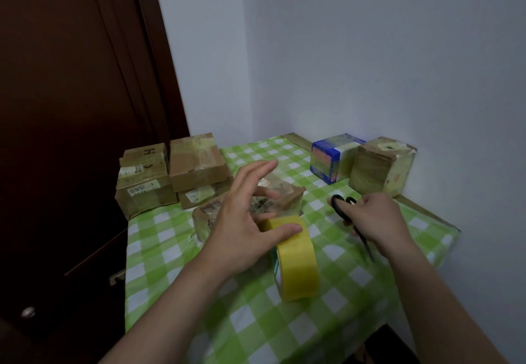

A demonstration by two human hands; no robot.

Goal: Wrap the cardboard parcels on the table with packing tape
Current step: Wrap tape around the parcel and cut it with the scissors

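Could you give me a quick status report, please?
Status: left hand open, thumb on tape roll; right hand grips scissors. Behind the roll, parcel. Nothing blocking.

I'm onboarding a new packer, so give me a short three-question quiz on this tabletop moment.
1. True or false: the right hand holds black scissors.
2. The yellow tape roll: A) stands on edge on the checked tablecloth, B) lies flat on its side, C) hangs in the air.
3. Which hand's thumb touches the tape roll?
Key: 1 true; 2 A; 3 the left hand.
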